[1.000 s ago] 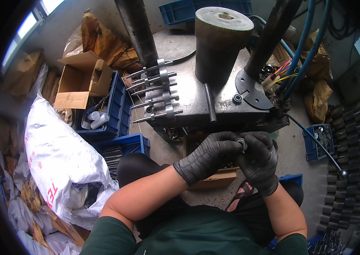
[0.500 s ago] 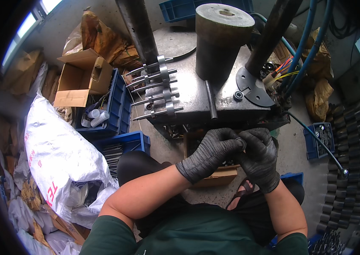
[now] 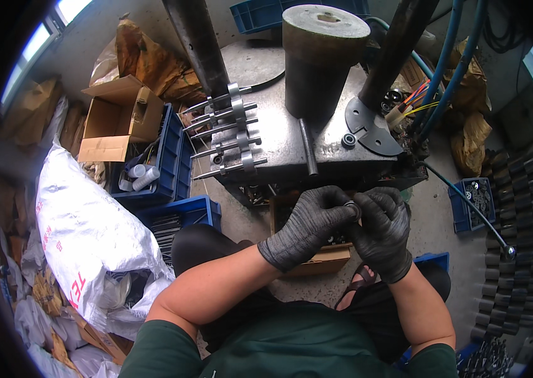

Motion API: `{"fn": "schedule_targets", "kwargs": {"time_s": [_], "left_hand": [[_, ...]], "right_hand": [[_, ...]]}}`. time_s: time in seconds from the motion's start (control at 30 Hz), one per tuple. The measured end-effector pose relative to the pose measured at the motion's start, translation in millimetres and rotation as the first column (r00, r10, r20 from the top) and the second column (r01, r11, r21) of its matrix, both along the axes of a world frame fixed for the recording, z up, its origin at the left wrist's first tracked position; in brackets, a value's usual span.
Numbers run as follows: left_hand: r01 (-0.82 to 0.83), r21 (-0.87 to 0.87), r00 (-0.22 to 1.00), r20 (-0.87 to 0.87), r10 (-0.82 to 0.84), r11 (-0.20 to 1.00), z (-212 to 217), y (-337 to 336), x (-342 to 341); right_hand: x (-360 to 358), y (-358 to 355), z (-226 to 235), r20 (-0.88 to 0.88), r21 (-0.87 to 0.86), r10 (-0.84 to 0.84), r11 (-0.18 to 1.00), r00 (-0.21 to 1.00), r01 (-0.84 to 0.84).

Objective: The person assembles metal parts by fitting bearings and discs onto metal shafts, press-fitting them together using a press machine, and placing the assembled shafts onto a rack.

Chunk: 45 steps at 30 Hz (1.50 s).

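In grey-black gloves, my hands meet in front of the metal bench, above an open cardboard box (image 3: 329, 259). My left hand (image 3: 310, 222) pinches a small bearing (image 3: 354, 208) between thumb and fingers; only its shiny rim shows. My right hand (image 3: 382, 232) closes on the same bearing from the other side, its fingers hiding most of it. Another small bearing (image 3: 348, 140) lies on the bench top (image 3: 273, 129), beside a slotted dark plate (image 3: 373, 129). Along the bench's left side lie several shafts with round collars (image 3: 241, 142).
A thick steel cylinder (image 3: 317, 69) rises from the bench between two posts, with a loose rod (image 3: 308, 148) before it. Blue crates (image 3: 181, 154) and a white sack (image 3: 90, 239) stand left. A ball-ended lever (image 3: 510, 252) juts out right, near stacked dark cylinders (image 3: 518, 246).
The view has shifted slightly, so the bench sits a little further left. Both hands keep their pinch on the bearing, with barely any movement.
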<state>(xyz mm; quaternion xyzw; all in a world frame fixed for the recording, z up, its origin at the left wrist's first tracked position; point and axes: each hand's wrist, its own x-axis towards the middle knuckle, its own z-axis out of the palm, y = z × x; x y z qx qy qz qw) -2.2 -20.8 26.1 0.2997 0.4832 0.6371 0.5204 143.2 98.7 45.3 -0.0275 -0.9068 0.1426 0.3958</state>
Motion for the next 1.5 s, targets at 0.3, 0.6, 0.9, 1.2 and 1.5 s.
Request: {"fn": "schedule_targets", "kwargs": {"time_s": [0.3,0.6,0.9,1.2,1.5], "left_hand": [[-0.07,-0.105,0.942,-0.333,0.032,0.992,-0.3,21.3,-20.7],[-0.424,0.163,0.128,-0.963,0.237,0.891,-11.8,90.1,-62.5],[-0.358,0.322,0.025,-0.935,0.353,0.877,-39.1,103.9,-89.7],[-0.434,0.303,0.28,-0.849,0.447,0.848,-5.3,76.2,-92.5],[-0.603,0.525,0.704,-0.006,0.71,0.601,52.6,-82.0,-96.1]], "right_hand": [[0.2,-9.5,-16.4,0.087,-0.782,0.042,0.622,0.995,0.043],[6.9,17.2,-44.3,-0.065,-0.945,-0.065,-0.316,0.996,-0.082],[10.2,-0.7,-46.3,0.05,-0.971,0.027,-0.234,0.998,0.055],[4.5,22.3,-52.8,0.088,-0.992,0.119,-0.081,0.989,0.098],[-31.6,49.2,-27.3,0.457,-0.234,0.089,0.972,0.885,0.023]]}}
